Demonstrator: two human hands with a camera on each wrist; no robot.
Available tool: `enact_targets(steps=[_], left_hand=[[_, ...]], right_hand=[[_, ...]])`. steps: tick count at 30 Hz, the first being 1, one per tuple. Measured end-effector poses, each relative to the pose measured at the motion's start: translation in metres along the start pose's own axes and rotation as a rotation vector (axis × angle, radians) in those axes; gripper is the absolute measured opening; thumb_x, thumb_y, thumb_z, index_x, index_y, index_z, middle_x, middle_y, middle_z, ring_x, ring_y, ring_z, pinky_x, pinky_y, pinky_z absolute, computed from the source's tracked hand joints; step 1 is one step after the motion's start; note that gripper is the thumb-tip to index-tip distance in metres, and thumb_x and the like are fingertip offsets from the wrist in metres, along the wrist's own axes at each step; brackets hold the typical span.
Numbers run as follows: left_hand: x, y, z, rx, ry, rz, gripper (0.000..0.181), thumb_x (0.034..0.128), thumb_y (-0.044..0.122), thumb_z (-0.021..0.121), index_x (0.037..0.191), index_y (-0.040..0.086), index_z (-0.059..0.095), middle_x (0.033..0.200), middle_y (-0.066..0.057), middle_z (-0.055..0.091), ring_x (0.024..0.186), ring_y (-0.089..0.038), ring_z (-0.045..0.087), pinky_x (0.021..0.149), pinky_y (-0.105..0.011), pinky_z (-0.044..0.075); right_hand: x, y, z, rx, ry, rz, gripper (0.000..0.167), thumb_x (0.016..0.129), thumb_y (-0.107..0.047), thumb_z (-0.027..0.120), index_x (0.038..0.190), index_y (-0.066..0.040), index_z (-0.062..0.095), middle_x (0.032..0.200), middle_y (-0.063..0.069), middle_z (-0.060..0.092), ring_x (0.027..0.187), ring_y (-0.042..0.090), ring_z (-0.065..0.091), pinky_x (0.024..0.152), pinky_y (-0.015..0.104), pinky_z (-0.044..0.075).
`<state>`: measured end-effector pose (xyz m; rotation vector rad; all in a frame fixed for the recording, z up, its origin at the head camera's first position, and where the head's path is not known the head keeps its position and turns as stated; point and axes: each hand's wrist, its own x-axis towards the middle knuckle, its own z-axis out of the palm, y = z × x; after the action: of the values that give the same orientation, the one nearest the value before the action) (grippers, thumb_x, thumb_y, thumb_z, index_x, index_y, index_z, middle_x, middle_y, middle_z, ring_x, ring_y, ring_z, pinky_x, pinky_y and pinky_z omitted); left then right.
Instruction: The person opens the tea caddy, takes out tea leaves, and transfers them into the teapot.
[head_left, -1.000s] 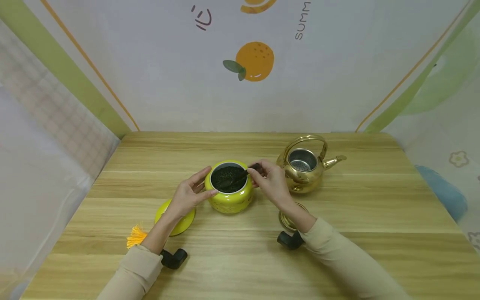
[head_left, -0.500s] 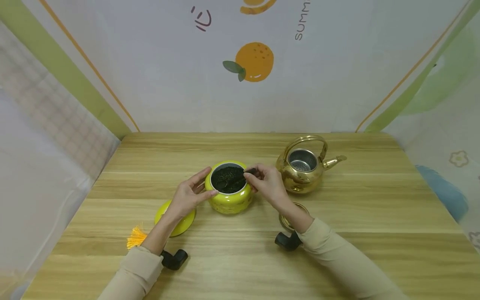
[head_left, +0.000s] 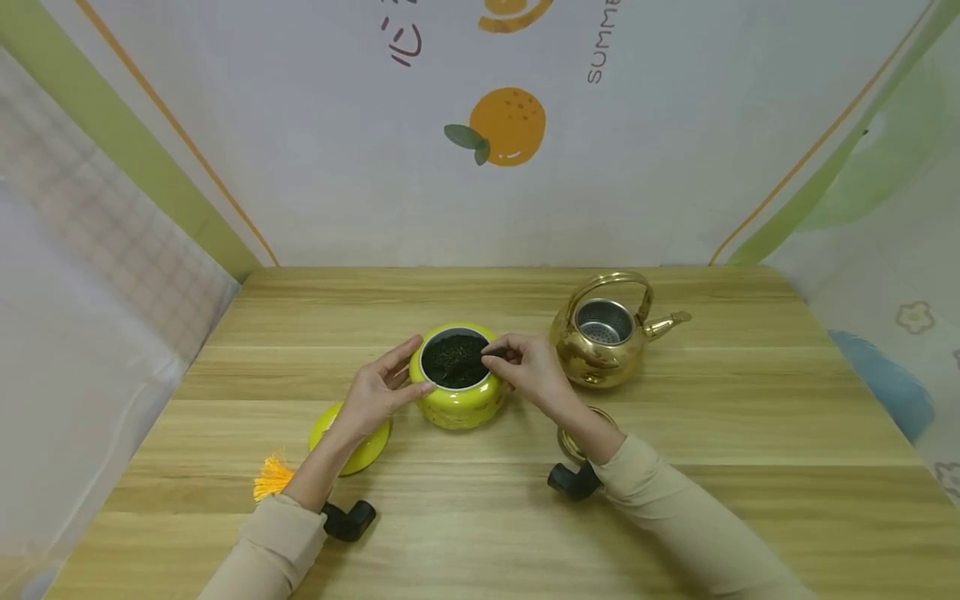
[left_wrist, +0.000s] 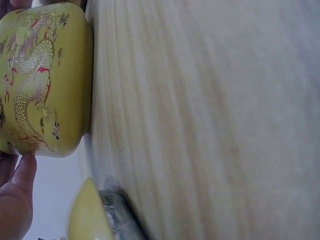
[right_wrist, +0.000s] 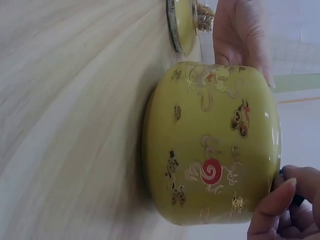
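Note:
A round yellow jar (head_left: 459, 410) stands uncovered on the table, filled with dark green tea leaves (head_left: 448, 352). My left hand (head_left: 378, 390) holds its left side, thumb at the front of the rim and fingers towards the back. Dragon and cloud patterns decorate the jar (right_wrist: 215, 145) in both wrist views. At the right rim my right hand (head_left: 534, 375) pinches the handle of a dark tea scoop (head_left: 492, 353); its far end lies among the leaves and is hard to make out. The right wrist view shows the right hand's fingers (right_wrist: 272, 207) close against the rim.
Right of the jar stands a gold teapot (head_left: 588, 354), uncovered, with a strainer (head_left: 603, 323) inside. Its gold lid (head_left: 572, 442) lies partly under my right forearm. A yellow jar lid (head_left: 369, 452) with an orange tassel (head_left: 272, 477) lies by my left forearm.
My right hand has shifted slightly left and down at the rim, pushing the scoop further into the leaves. My left hand and the jar stay in place.

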<state>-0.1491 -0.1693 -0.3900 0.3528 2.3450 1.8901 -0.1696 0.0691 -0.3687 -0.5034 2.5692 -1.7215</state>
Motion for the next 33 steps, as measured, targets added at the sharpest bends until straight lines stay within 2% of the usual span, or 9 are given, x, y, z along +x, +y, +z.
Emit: enact_targets(steps=[5,12,18,21,24,29,33], left_hand=[[-0.0006,0.0005,0.0007,-0.006,0.004,-0.008,0.069,0.0825,0.004,0.071,0.142,-0.001,0.036,0.151,-0.012,0.032,0.138,-0.026,0.032,0.106,-0.023,0.035],[0.0000,0.0004,0.0011,-0.002,0.002,-0.012,0.069,0.0824,0.004,0.071,0.142,0.000,0.037,0.151,-0.012,0.033,0.138,-0.026,0.032,0.106,-0.023,0.035],[0.0001,-0.0001,0.0010,-0.002,0.004,-0.008,0.069,0.0826,0.005,0.071,0.142,0.000,0.037,0.151,-0.012,0.032,0.138,-0.026,0.032,0.106,-0.024,0.034],[0.0005,-0.0014,0.0008,-0.005,0.005,-0.001,0.068,0.0827,0.004,0.070,0.142,-0.001,0.036,0.151,-0.013,0.032,0.138,-0.026,0.032,0.106,-0.024,0.034],[0.0011,-0.0031,0.0007,-0.006,0.003,0.006,0.068,0.0828,0.002,0.070,0.142,-0.002,0.036,0.150,-0.014,0.032,0.138,-0.027,0.032,0.106,-0.024,0.035],[0.0012,-0.0038,0.0002,-0.009,0.002,0.005,0.068,0.0830,0.002,0.069,0.142,-0.002,0.036,0.151,-0.014,0.032,0.138,-0.027,0.031,0.107,-0.024,0.034],[0.0008,-0.0028,-0.0005,-0.012,0.001,0.003,0.068,0.0832,0.002,0.069,0.142,-0.002,0.035,0.151,-0.014,0.032,0.138,-0.026,0.031,0.107,-0.024,0.034]], right_hand=[[-0.0003,-0.0004,0.0001,-0.076,0.029,-0.042,0.011,0.084,-0.007,0.069,0.091,0.000,0.072,0.078,0.010,0.069,0.061,0.005,0.050,0.054,0.015,0.042],[-0.0009,-0.0001,-0.0011,-0.120,0.023,-0.065,0.010,0.082,-0.007,0.070,0.090,-0.001,0.073,0.074,0.009,0.069,0.058,0.004,0.050,0.053,0.015,0.042],[0.0000,-0.0008,-0.0009,-0.148,0.016,-0.077,0.010,0.082,-0.008,0.071,0.090,-0.002,0.074,0.077,0.009,0.071,0.061,0.004,0.051,0.054,0.015,0.043],[0.0001,-0.0004,0.0001,-0.102,0.021,-0.040,0.011,0.083,-0.007,0.070,0.091,0.000,0.073,0.078,0.010,0.071,0.062,0.004,0.052,0.055,0.015,0.044],[-0.0008,0.0008,0.0006,-0.019,0.027,0.030,0.012,0.084,-0.007,0.069,0.092,0.001,0.073,0.075,0.008,0.069,0.058,0.004,0.049,0.051,0.015,0.041],[-0.0017,0.0028,-0.0008,0.115,0.029,0.130,0.016,0.086,-0.007,0.067,0.097,0.004,0.070,0.062,-0.001,0.057,0.046,0.005,0.040,0.041,0.017,0.034],[-0.0018,0.0034,-0.0021,0.184,0.036,0.175,0.018,0.086,-0.005,0.066,0.099,0.007,0.069,0.062,-0.002,0.053,0.048,0.006,0.043,0.041,0.017,0.035]])
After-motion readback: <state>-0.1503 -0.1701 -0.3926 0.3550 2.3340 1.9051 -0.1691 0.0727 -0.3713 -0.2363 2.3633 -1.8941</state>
